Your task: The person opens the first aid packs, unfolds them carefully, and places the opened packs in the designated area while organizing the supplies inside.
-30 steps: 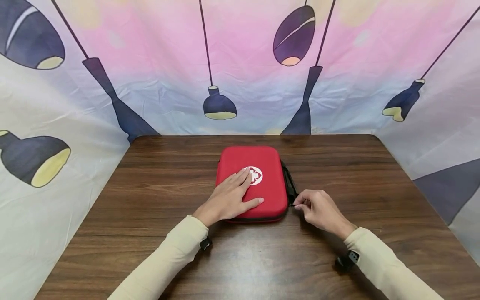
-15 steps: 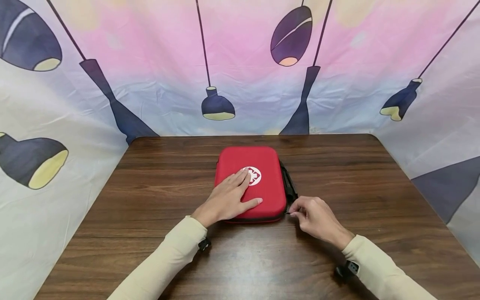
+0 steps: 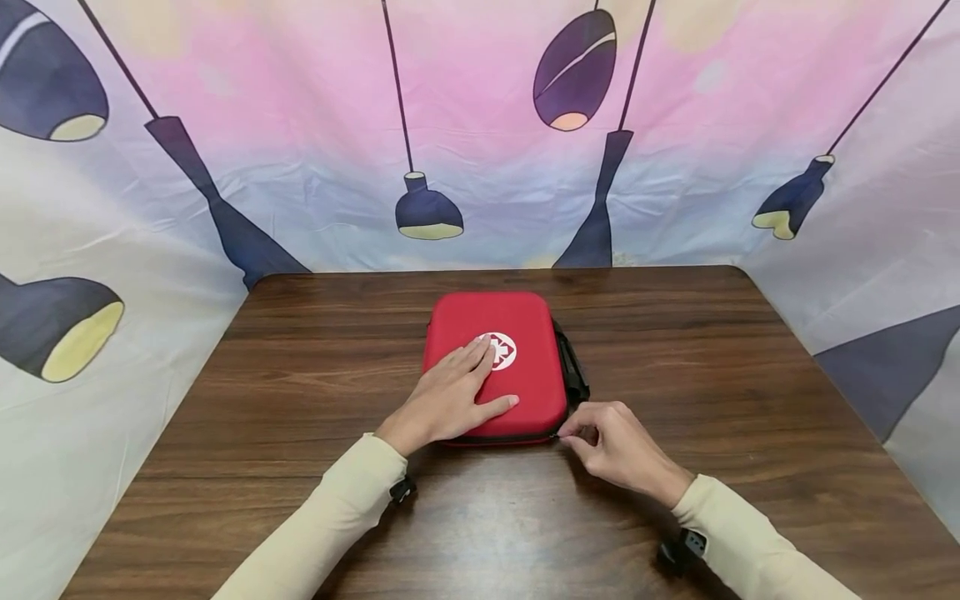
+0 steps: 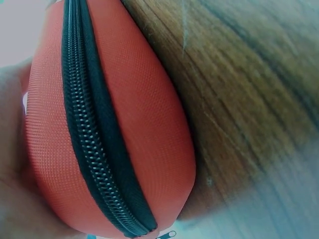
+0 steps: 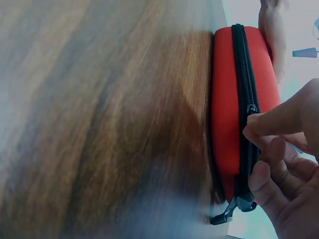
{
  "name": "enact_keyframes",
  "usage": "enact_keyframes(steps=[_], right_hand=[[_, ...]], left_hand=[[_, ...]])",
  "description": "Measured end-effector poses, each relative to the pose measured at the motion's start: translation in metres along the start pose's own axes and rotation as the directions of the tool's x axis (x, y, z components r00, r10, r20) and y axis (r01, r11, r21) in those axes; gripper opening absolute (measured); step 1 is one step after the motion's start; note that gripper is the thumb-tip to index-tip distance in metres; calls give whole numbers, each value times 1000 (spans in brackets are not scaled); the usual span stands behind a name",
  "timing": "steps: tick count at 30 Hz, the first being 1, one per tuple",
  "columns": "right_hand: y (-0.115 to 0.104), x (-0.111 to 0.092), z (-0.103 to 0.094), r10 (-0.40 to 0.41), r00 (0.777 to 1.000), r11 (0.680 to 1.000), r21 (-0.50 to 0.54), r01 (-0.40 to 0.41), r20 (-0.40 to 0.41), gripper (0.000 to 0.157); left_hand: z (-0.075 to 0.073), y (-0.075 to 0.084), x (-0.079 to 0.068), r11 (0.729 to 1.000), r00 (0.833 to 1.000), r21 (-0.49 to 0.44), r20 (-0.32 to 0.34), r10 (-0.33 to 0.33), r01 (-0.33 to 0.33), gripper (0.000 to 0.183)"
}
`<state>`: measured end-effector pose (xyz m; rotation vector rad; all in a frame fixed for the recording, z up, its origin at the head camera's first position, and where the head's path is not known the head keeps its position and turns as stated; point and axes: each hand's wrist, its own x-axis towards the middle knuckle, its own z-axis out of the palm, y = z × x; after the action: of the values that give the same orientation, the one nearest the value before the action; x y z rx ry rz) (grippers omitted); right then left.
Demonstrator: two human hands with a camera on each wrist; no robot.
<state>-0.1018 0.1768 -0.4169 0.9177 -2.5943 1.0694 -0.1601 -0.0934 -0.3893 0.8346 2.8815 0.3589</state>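
A red first-aid case (image 3: pixel 517 312) with a white cross emblem lies flat on the table. My left hand (image 3: pixel 450 396) rests on its lid, fingers straight and the fingertips at the emblem. At the case's near right corner, my right hand (image 3: pixel 615 446) pinches the zipper pull between thumb and forefinger. The right wrist view shows the slider (image 5: pixel 252 109) just by those fingertips, on the black zipper track. In the left wrist view, the teeth of the zipper (image 4: pixel 89 132) run meshed along the case's side. A black carry handle (image 3: pixel 572 367) sticks out on the right side.
The brown wood-grain table (image 3: pixel 315 367) carries the case near its middle. Behind it hangs a cloth backdrop (image 3: pixel 495 150) printed with lamps. A black strap device (image 3: pixel 682 550) sits on the right wrist, another (image 3: pixel 402 490) on the left.
My right hand has drawn the zipper pull from the right side by the handle toward me, round to the near right corner. The left hand has stayed on the lid.
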Motion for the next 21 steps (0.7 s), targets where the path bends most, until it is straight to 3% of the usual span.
enact_keyframes(steps=[12, 21], right_hand=[[5, 3, -7, -55, 998, 992, -116, 54, -4, 19], [18, 15, -18, 41, 999, 983, -179, -43, -16, 17]], left_hand=[[-1, -2, -5, 1000, 1000, 0, -11, 4, -4, 90], [-4, -7, -12, 1000, 1000, 6, -27, 0, 0, 87]])
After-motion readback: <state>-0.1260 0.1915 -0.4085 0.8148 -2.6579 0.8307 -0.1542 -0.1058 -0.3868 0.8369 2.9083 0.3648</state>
